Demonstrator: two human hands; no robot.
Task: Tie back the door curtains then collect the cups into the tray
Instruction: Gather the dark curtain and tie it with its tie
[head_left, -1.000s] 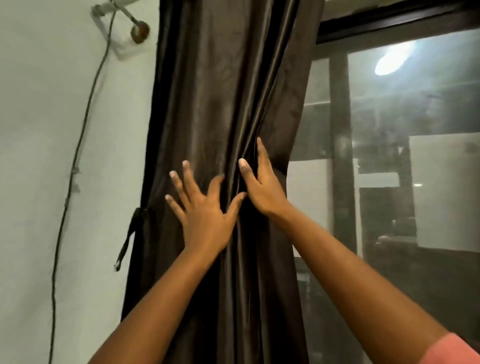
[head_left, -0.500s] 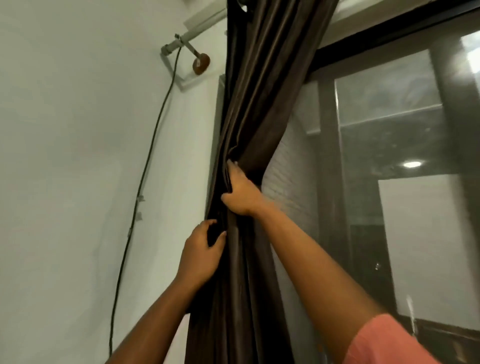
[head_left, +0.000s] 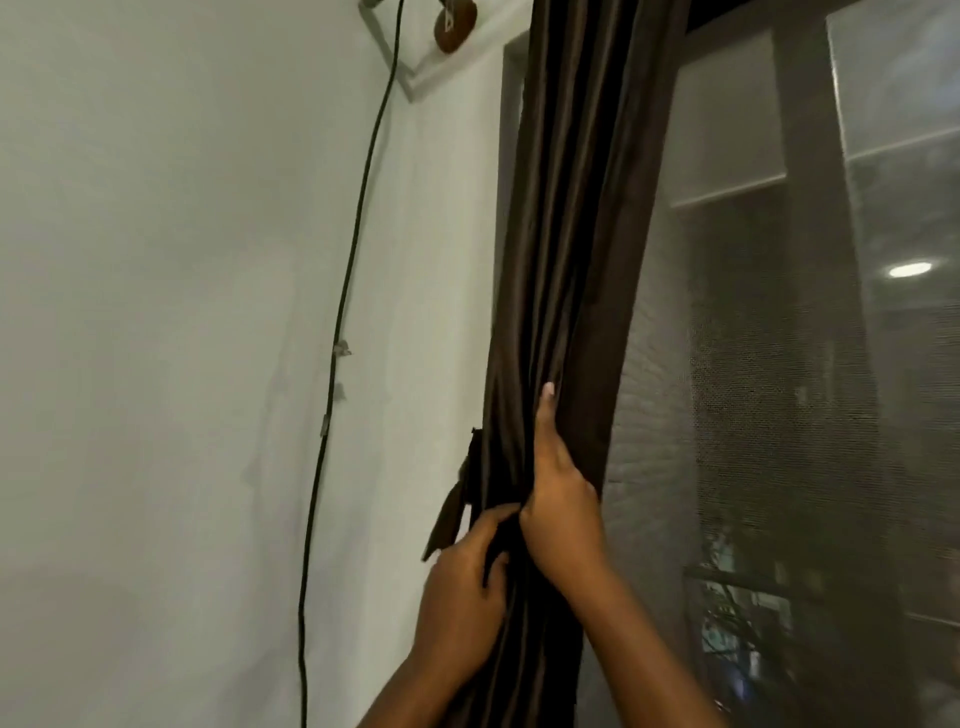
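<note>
Dark brown gathered cloth curtain (head_left: 566, 260): smooth, satin sheen. Pale painted wall (head_left: 156, 312): matt. Fine grey mesh screen (head_left: 753, 415): woven, matt. Thin black cable (head_left: 343, 291): smooth.

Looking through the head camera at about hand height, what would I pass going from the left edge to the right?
Bare wall → dark cable running down it → tie-back strap → gathered brown curtain, gripped by the left hand and the right hand → mesh door screen.
</note>
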